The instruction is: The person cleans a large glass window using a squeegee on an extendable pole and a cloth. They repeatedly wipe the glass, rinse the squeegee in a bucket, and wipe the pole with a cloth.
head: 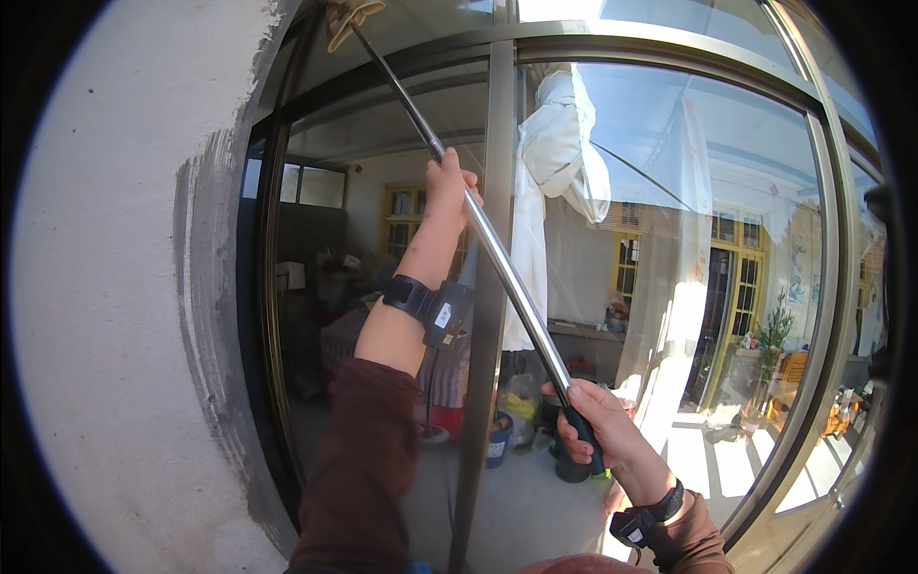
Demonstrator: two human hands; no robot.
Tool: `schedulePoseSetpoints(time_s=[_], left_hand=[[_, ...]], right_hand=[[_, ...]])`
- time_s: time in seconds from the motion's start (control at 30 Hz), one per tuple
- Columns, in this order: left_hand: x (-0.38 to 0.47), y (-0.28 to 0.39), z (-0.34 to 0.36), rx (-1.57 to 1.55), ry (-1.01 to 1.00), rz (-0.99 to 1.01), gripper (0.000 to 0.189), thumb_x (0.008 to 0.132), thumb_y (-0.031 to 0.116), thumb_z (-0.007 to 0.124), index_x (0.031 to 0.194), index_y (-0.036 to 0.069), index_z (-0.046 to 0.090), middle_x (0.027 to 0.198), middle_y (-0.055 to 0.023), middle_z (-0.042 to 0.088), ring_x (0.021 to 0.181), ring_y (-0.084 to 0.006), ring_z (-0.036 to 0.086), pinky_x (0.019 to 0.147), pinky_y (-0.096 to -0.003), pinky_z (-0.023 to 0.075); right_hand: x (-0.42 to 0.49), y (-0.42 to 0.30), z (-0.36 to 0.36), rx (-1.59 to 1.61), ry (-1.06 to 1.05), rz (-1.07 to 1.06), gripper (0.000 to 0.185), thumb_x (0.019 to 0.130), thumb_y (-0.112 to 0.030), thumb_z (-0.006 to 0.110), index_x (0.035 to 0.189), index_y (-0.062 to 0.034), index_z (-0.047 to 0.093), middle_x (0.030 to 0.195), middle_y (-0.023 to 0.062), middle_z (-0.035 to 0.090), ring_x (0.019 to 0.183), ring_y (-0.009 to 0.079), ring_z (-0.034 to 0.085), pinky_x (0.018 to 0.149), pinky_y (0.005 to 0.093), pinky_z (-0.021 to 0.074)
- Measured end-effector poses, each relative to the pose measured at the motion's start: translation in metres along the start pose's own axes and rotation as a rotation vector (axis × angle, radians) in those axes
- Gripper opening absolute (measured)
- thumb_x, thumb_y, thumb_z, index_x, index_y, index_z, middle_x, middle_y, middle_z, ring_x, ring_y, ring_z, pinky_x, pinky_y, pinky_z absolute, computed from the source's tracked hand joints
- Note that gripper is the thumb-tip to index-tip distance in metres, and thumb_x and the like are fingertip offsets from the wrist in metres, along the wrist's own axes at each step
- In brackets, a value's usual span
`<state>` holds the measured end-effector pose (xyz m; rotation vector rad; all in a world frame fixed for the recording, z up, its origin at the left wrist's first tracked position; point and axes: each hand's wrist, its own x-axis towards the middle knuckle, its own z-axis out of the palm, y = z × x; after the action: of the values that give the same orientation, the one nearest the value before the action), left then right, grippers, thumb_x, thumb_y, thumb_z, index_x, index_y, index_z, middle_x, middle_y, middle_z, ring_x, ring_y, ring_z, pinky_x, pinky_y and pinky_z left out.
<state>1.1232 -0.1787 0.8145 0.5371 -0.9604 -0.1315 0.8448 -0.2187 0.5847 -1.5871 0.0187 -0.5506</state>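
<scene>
A long metal telescopic pole (505, 276) runs slantwise across the view, from lower right to upper left. Around its upper part, near a joint, my left hand (450, 188) is closed. My right hand (599, 423) grips the dark handle (582, 433) at the bottom end. At the far tip is a beige-brown cloth-like head (348, 21), close to the upper left pane; whether it touches the glass I cannot tell. Behind the pole stands a large metal-framed glass window (502, 165). Black devices are strapped to both my forearms.
A white wall (122, 287) with a grey smeared strip (208, 323) borders the window at left. Through the glass show knotted white curtains (559, 143), a blue bucket (499, 439), plastic bags, a potted plant (773, 337) and yellow-framed windows. Reflections overlap parts of the panes.
</scene>
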Motion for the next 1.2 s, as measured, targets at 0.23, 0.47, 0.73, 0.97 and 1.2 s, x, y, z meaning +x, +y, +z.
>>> schedulePoseSetpoints(time_s=[0.23,0.47,0.73,0.97,1.2], left_hand=[[0.032,0.011,-0.031,0.171,0.063,-0.015,0.033,0.099,0.036,0.04,0.11,0.006,0.036,0.065,-0.0078,0.051,0.043,-0.0173,0.046,0.042,-0.0339,0.045],[0.04,0.028,-0.052,0.214,0.1,-0.014,0.032,0.098,0.037,0.041,0.106,0.006,0.039,0.061,-0.007,0.051,0.043,-0.0173,0.047,0.042,-0.0352,0.0449],[0.004,0.024,-0.062,0.125,0.081,-0.038,0.03,0.098,0.035,0.041,0.107,0.007,0.037,0.062,-0.0068,0.05,0.042,-0.0172,0.045,0.04,-0.0341,0.0425],[-0.057,-0.008,-0.072,0.046,0.1,-0.106,0.025,0.098,0.035,0.041,0.106,0.011,0.04,0.057,-0.0051,0.047,0.039,-0.0165,0.042,0.039,-0.0341,0.0389],[-0.098,-0.032,-0.062,-0.02,0.128,-0.152,0.023,0.096,0.03,0.045,0.103,0.009,0.038,0.06,-0.0064,0.048,0.039,-0.0177,0.043,0.036,-0.0337,0.0405]], right_hand=[[0.028,-0.005,0.021,-0.003,-0.016,0.028,0.035,0.101,-0.034,0.042,0.12,-0.0058,0.05,0.059,0.0022,0.047,0.038,0.0081,0.038,0.035,0.0217,0.0325],[0.04,-0.01,0.037,-0.023,-0.082,0.047,0.034,0.101,-0.036,0.04,0.117,-0.0069,0.049,0.057,0.0007,0.044,0.039,0.0075,0.037,0.036,0.0223,0.0328],[0.015,0.008,0.045,-0.044,-0.078,0.088,0.034,0.101,-0.037,0.04,0.116,-0.0075,0.049,0.059,0.0016,0.046,0.039,0.0082,0.039,0.036,0.0225,0.0337],[-0.024,0.052,0.028,-0.035,-0.124,0.134,0.033,0.103,-0.032,0.037,0.119,-0.0057,0.047,0.059,0.0032,0.045,0.038,0.0095,0.041,0.037,0.0233,0.0352],[-0.06,0.063,0.004,-0.007,-0.135,0.193,0.033,0.103,-0.029,0.037,0.121,-0.003,0.046,0.059,0.0031,0.045,0.04,0.0097,0.041,0.038,0.0225,0.0359]])
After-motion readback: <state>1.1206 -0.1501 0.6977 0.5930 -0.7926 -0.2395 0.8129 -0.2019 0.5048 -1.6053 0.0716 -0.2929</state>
